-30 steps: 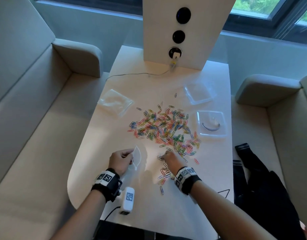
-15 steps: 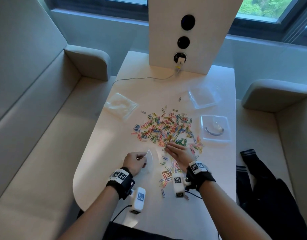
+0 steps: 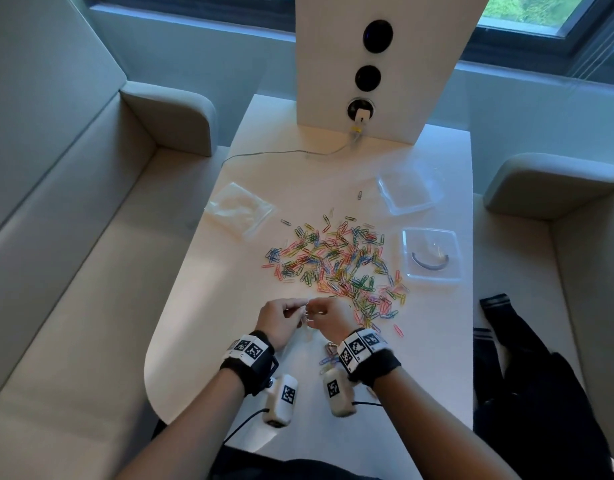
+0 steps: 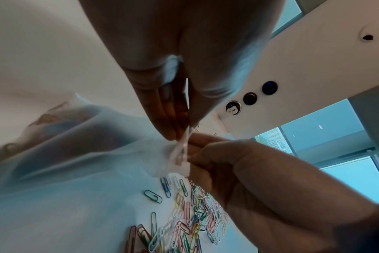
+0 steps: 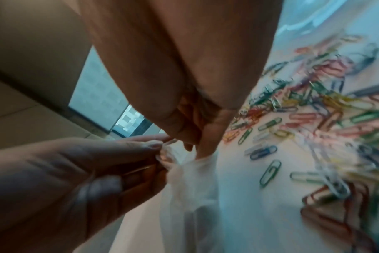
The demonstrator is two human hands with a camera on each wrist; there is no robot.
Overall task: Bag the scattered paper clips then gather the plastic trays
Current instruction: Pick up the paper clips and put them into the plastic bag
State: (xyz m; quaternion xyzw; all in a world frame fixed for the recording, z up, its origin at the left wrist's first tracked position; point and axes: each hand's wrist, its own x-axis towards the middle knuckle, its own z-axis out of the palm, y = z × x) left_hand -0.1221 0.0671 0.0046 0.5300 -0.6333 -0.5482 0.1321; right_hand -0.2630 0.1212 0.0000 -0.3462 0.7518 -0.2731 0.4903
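Both the left hand [image 3: 280, 320] and right hand [image 3: 329, 318] are pinching the thin, limp, slippery clear plastic bag [image 5: 190, 181] at its mouth edges, likely best gripped there.

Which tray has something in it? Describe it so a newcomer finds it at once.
On the white table, look right of the paper clips. Two clear plastic trays sit there; it is the nearer tray, beside the pile. It alone holds a dark curved piece, unlike the far tray.
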